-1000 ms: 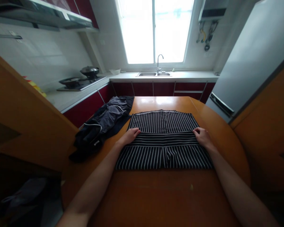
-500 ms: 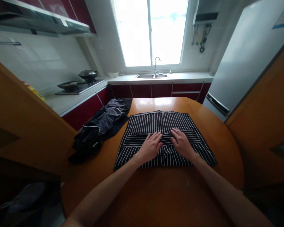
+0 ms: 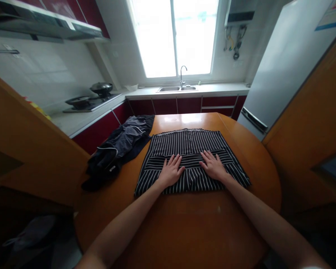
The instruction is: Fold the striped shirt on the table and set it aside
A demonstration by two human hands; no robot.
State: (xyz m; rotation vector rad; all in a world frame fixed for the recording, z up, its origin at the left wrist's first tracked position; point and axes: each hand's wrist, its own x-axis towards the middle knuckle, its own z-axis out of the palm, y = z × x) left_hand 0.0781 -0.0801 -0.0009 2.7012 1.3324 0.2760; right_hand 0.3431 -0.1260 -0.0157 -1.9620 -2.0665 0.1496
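A black garment with thin white stripes [image 3: 190, 144] lies folded flat on the round orange-brown wooden table [image 3: 184, 228]. My left hand [image 3: 171, 170] rests palm down on its near half, fingers spread and flat. My right hand [image 3: 213, 166] lies the same way just to the right, fingers stretched out on the cloth. Neither hand holds anything. A crumpled dark grey garment with white piping [image 3: 118, 146] hangs over the table's left edge, apart from both hands.
Wooden chair backs rise at the left [image 3: 30, 149] and right [image 3: 310, 123] of the table. A silver fridge [image 3: 282, 67] stands at the right. Behind are red cabinets, a counter with a sink [image 3: 177, 89], a stove with pans [image 3: 89, 99] and a bright window.
My hands moved from the garment's outer side edges to its middle, then spread slightly apart while lying flat on the cloth. The view shifted a little.
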